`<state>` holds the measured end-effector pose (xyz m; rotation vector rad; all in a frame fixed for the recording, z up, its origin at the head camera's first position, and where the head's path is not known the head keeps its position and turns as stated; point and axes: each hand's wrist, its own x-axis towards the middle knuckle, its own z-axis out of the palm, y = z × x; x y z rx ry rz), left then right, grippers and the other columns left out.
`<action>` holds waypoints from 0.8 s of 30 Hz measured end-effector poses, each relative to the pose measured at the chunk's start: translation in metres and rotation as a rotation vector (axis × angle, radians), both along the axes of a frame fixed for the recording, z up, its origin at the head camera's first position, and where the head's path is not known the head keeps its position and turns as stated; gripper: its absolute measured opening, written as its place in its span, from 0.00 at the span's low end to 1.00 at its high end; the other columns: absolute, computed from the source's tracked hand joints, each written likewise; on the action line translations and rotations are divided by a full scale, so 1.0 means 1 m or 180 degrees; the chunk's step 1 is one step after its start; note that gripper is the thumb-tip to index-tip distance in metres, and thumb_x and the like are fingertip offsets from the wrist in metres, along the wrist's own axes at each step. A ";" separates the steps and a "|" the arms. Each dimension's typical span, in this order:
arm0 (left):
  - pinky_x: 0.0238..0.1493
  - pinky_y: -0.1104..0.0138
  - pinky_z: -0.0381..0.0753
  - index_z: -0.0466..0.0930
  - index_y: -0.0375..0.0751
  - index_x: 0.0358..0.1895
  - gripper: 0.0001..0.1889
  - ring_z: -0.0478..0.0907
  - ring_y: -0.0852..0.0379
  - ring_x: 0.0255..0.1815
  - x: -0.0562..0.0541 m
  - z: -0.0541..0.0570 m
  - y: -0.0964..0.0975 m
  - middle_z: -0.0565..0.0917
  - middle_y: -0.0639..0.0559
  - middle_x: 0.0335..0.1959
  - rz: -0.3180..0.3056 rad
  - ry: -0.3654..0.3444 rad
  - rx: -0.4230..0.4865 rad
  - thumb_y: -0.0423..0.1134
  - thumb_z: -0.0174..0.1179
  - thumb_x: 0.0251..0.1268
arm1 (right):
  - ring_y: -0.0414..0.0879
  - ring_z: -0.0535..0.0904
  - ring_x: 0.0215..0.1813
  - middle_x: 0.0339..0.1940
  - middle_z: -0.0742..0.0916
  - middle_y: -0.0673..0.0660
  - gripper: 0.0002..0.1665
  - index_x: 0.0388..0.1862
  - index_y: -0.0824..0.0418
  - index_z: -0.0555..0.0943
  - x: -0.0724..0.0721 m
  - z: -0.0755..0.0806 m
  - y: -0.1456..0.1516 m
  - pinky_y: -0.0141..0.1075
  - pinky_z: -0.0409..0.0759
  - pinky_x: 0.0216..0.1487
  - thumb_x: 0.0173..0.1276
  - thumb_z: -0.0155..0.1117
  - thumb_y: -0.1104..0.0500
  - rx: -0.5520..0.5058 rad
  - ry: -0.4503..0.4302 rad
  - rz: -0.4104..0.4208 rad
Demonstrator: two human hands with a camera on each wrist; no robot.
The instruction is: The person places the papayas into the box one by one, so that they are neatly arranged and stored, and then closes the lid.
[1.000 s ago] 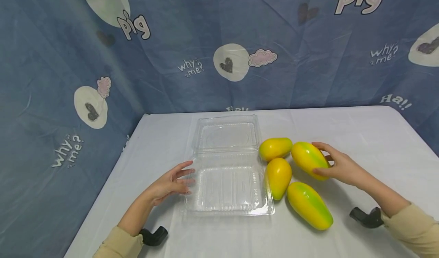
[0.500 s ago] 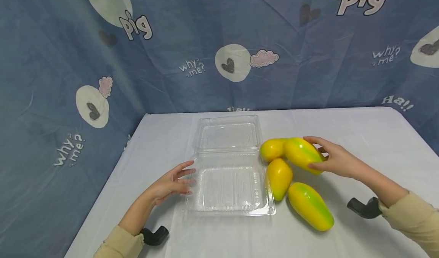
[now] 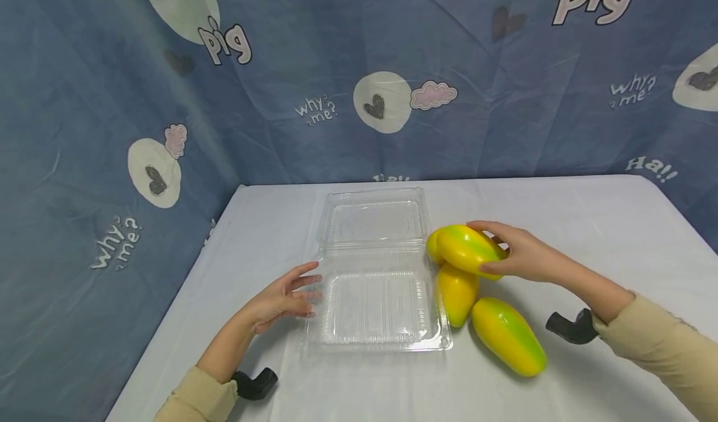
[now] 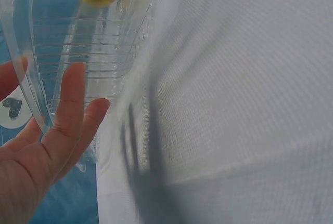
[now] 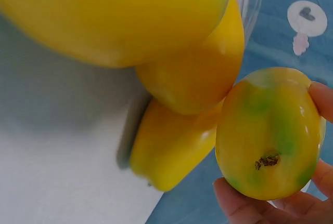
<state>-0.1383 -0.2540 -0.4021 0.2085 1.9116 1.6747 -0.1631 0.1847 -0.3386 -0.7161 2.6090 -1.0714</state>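
My right hand [image 3: 527, 254] grips a yellow-green mango [image 3: 468, 247] by its right end, thumb on the near side and fingers on the far side. Its stem scar shows in the right wrist view. This mango overlaps a yellow mango [image 3: 433, 247] behind it and the top of another yellow mango [image 3: 457, 297] below. A larger yellow-green mango [image 3: 509, 338] lies nearer on the table. The clear plastic container [image 3: 370, 310] lies open and empty. My left hand [image 3: 283, 300] is at its left side, fingers spread and extended, fingertips right at the wall.
The container's hinged lid [image 3: 374, 219] lies folded back toward the far table edge. A white cloth covers the table [image 3: 589, 222]. Blue printed fabric [image 3: 314, 35] hangs behind and to the left. Each wrist wears a black mount [image 3: 255, 384].
My right hand has carried the mango left toward the container, over the two yellow mangoes. My left hand and the container have stayed in place.
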 end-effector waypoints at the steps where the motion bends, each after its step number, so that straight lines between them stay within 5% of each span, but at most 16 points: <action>1: 0.48 0.56 0.77 0.40 0.39 0.72 0.44 0.57 0.33 0.65 0.000 0.000 0.000 0.47 0.31 0.70 -0.0001 0.0005 0.0003 0.25 0.57 0.54 | 0.55 0.72 0.50 0.59 0.74 0.64 0.40 0.66 0.64 0.63 0.000 0.000 -0.003 0.42 0.76 0.45 0.55 0.67 0.59 -0.0005 0.0002 0.0013; 10: 0.47 0.55 0.77 0.40 0.39 0.72 0.44 0.58 0.33 0.65 -0.001 -0.002 -0.001 0.47 0.31 0.70 -0.0003 0.0021 0.0036 0.25 0.56 0.54 | 0.59 0.69 0.59 0.63 0.72 0.63 0.39 0.65 0.62 0.65 -0.005 -0.001 -0.027 0.52 0.71 0.56 0.55 0.67 0.62 -0.0009 0.0111 0.0204; 24: 0.48 0.54 0.77 0.41 0.38 0.72 0.44 0.58 0.33 0.65 -0.001 -0.003 0.000 0.48 0.31 0.70 0.0005 0.0012 0.0077 0.24 0.56 0.53 | 0.58 0.68 0.61 0.62 0.74 0.62 0.37 0.64 0.62 0.67 -0.013 -0.002 -0.064 0.53 0.66 0.60 0.54 0.66 0.62 0.0320 0.0329 0.0524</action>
